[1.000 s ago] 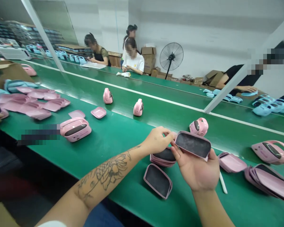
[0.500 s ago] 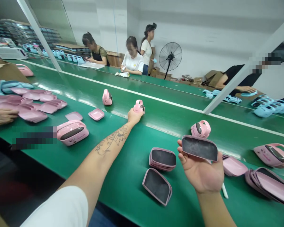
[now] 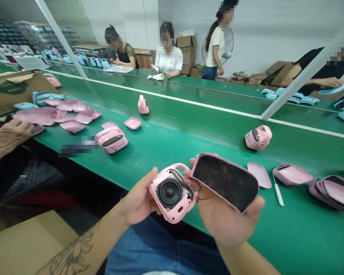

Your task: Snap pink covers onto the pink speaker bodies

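My left hand (image 3: pixel 141 200) is closed around a pink speaker (image 3: pixel 176 217) with a carry handle, held over my lap at the bench edge. Its open side faces me and shows a round black speaker cone. In my right hand (image 3: pixel 227 225) lies a pink-rimmed cover panel (image 3: pixel 225 179) with a dark face, gripped between thumb and fingers. The panel's near edge is close beside the speaker; whether they touch I cannot tell. Beyond my right hand lie a loose pink panel (image 3: pixel 259 175) and a white-handled tool (image 3: pixel 278 194).
Stacked pink panels (image 3: pixel 294 173) lie to the right. Pink speakers stand on the green bench (image 3: pixel 166 141), one at right (image 3: pixel 258 138), another at left (image 3: pixel 113 140). A co-worker's hand (image 3: pixel 14 133) is by pink panels at far left. A cardboard box (image 3: pixel 14 91) stands behind.
My left hand has drawn back from the far side of the bench with the pink speaker. My right hand has brought the cover panel closer, beside it. The view has shifted.
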Demonstrator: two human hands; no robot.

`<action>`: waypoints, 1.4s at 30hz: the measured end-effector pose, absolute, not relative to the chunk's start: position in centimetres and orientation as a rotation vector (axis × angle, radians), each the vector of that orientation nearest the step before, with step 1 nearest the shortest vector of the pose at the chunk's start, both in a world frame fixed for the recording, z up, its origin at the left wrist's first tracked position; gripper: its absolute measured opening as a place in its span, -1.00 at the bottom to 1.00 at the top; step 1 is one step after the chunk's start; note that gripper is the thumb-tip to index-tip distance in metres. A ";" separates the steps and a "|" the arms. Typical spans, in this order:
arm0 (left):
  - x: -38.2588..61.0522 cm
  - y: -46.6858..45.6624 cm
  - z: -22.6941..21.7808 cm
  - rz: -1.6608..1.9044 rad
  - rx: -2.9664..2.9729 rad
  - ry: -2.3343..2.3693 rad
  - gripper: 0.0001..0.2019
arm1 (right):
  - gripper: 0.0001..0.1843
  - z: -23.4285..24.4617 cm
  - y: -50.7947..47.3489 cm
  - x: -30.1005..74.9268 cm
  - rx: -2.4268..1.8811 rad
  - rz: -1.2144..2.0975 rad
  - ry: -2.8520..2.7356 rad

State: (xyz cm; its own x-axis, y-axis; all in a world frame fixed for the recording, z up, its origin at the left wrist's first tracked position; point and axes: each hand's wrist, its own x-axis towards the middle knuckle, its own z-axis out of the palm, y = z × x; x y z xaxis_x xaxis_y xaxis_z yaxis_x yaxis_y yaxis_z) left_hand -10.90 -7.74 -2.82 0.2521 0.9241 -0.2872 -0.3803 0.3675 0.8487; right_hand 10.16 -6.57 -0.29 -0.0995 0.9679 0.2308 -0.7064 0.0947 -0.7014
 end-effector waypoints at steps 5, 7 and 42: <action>-10.5 -12.5 -5.0 1.061 0.592 0.707 -0.27 | -0.09 -3.7 -10.5 7.5 -0.443 1.366 -0.656; -10.2 -13.5 -5.9 1.121 0.557 0.784 -0.37 | -0.01 -5.3 -11.5 7.4 -0.483 1.393 -0.665; -9.2 -14.2 -5.1 0.818 0.815 0.926 -0.20 | 0.28 -9.2 -14.2 13.4 -0.863 0.646 -2.130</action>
